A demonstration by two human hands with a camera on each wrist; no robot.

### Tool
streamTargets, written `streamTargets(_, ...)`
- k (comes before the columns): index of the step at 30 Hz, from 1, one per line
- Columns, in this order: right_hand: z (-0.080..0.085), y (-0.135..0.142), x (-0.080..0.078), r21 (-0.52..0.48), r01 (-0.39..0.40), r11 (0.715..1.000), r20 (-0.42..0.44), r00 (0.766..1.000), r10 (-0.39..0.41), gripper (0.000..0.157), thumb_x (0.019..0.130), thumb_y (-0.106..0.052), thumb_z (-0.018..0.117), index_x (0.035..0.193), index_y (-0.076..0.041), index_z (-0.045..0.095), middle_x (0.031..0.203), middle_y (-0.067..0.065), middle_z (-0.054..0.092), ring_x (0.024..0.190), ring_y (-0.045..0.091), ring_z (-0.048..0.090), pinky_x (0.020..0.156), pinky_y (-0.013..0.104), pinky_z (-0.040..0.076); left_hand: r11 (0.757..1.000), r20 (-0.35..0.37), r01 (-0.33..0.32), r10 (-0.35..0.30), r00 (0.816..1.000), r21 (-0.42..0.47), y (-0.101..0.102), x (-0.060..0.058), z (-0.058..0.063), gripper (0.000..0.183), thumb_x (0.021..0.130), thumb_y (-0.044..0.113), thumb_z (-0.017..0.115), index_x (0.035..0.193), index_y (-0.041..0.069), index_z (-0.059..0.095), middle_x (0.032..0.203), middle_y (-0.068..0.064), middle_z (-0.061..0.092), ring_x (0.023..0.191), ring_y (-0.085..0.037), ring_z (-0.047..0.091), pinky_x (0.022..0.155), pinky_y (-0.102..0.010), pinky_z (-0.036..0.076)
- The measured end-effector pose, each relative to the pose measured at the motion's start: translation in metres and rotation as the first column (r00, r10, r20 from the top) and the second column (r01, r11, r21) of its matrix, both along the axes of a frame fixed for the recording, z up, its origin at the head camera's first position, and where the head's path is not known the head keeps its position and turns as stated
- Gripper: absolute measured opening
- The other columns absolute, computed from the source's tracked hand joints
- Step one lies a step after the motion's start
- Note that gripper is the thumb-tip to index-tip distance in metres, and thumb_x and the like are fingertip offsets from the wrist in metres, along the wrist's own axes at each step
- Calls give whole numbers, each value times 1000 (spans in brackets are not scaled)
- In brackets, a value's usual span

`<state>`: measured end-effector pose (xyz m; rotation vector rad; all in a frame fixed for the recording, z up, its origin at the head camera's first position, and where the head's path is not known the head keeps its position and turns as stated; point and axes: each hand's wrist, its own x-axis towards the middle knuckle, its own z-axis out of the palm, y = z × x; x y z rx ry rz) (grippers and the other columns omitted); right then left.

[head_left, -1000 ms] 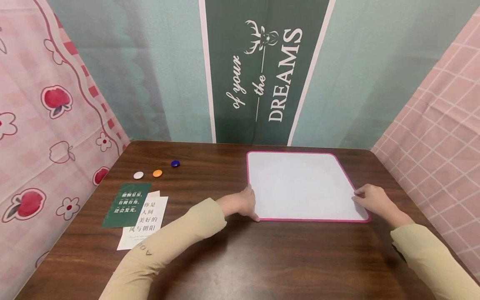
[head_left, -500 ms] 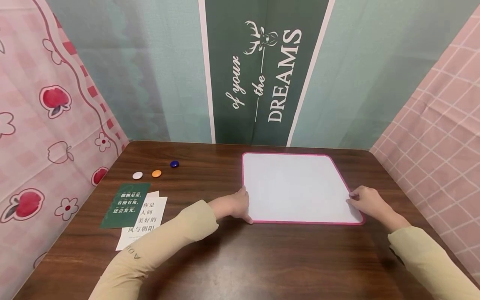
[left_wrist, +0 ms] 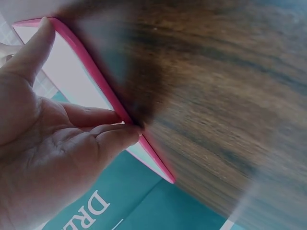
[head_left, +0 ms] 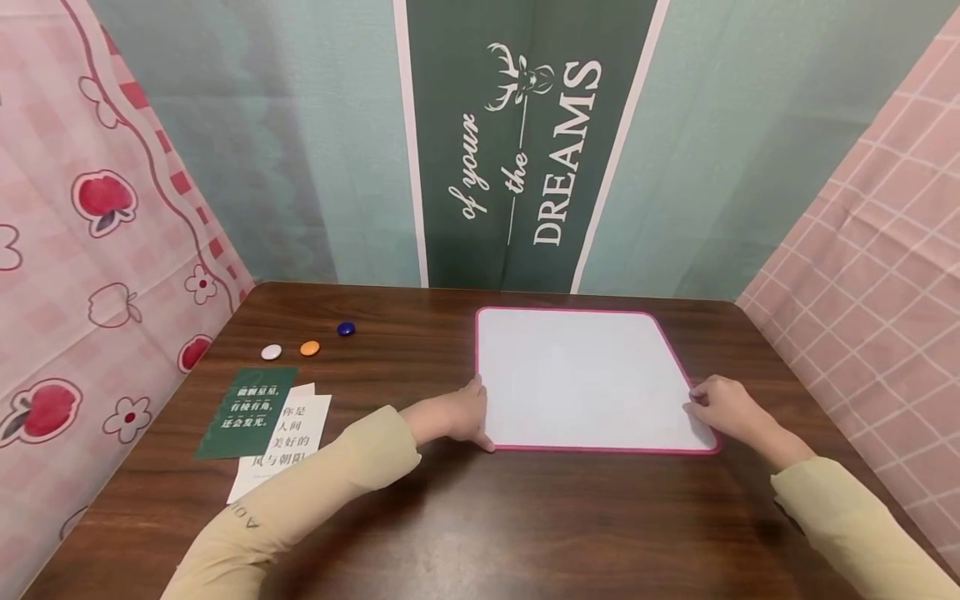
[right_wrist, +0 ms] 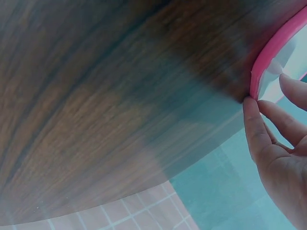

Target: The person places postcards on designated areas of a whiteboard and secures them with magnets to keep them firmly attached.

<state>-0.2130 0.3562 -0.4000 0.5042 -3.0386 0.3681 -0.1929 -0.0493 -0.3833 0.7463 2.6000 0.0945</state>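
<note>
A whiteboard point(head_left: 570, 375) with a pink frame lies on the brown table in the head view. At its left edge is my left hand point(head_left: 457, 414), thumb spread at the near corner and fingertips against the frame farther along. The left wrist view shows that thumb point(left_wrist: 36, 48) on the pink corner, the other fingers extended to the edge. My right hand point(head_left: 727, 408) pinches the right edge near the near corner, thumb over the white surface. In the right wrist view its fingertips point(right_wrist: 250, 108) touch the outer side of the pink frame.
Left on the table lie a green card point(head_left: 247, 412) and white cards point(head_left: 303, 425) with printed writing, partly overlapping. Behind them sit a white round magnet-like disc point(head_left: 272, 352), an orange one point(head_left: 310, 348) and a dark blue one point(head_left: 346, 329). Cloth curtains point(head_left: 337, 150) surround the table.
The whiteboard has slid a little to the left along the table, with both hands moving along at its edges. The cards and discs keep their places on the table.
</note>
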Motion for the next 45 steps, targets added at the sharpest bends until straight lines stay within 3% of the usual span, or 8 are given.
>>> streamTargets(10, -3, -6, 2, -17, -3, 1000, 7, 1000, 3, 24, 74, -9, 69, 85, 13, 65, 90, 31, 60, 87, 46, 56, 76, 55, 45, 999, -7, 29, -28, 1000, 41, -15, 7, -2, 86, 78, 45, 67, 130, -16, 35, 143, -32, 17, 132, -33, 26, 105, -35, 27)
streamTargets(18, -5, -9, 4, -21, -8, 1000, 21, 1000, 9, 24, 76, -9, 68, 86, 12, 66, 91, 30, 61, 88, 46, 56, 78, 56, 44, 999, -3, 46, -46, 999, -8, -21, 11, -1, 87, 79, 49, 64, 132, -14, 34, 144, -31, 17, 131, -33, 29, 104, -37, 29)
streamTargets(22, -4, -12, 5, -31, -13, 999, 23, 1000, 14, 24, 75, -9, 68, 85, 12, 66, 88, 28, 62, 87, 45, 57, 77, 55, 45, 997, -7, 70, -70, 997, -42, -24, 12, 1, 65, 79, 49, 63, 109, -8, 58, 143, -31, 19, 131, -35, 28, 104, -38, 29)
streamTargets(25, -3, -16, 6, -34, -27, 999, 13, 1000, 27, 23, 75, -9, 69, 85, 11, 67, 86, 25, 63, 84, 42, 58, 75, 54, 46, 996, -1, 67, -67, 998, -57, -26, 13, 3, 51, 80, 49, 63, 91, -1, 65, 143, -30, 21, 131, -35, 28, 104, -38, 30)
streamTargets(28, -3, -19, 7, -37, -51, 998, -3, 999, 51, 22, 74, -9, 70, 83, 10, 67, 82, 22, 64, 80, 39, 59, 73, 52, 48, 996, 4, 63, -62, 998, -70, -28, 15, 6, 54, 80, 49, 63, 94, -3, 65, 143, -29, 23, 130, -35, 30, 104, -38, 30)
streamTargets(30, -4, -22, 8, -37, -64, 997, -16, 998, 63, 19, 73, -9, 70, 81, 8, 68, 81, 19, 64, 79, 37, 60, 72, 50, 48, 994, -2, 73, -74, 997, -84, -29, 15, 6, 65, 80, 48, 63, 110, -9, 59, 142, -29, 25, 130, -35, 30, 104, -38, 30)
streamTargets(34, -4, -25, 9, -38, -84, 996, -32, 996, 83, 16, 73, -10, 71, 77, 6, 69, 78, 16, 64, 76, 33, 60, 70, 48, 49, 986, -37, 110, -116, 993, -123, -33, 17, 8, 79, 80, 48, 63, 127, -14, 43, 139, -29, 32, 131, -34, 29, 104, -35, 30)
streamTargets(45, -4, -39, 14, -64, -87, 994, -3, 996, 87, 17, 74, -8, 69, 80, 7, 69, 80, 16, 64, 74, 28, 61, 64, 42, 51, 990, -37, 71, -76, 996, -120, -46, 26, 12, 80, 78, 43, 69, 126, -15, 42, 136, -29, 35, 127, -34, 34, 102, -35, 33)
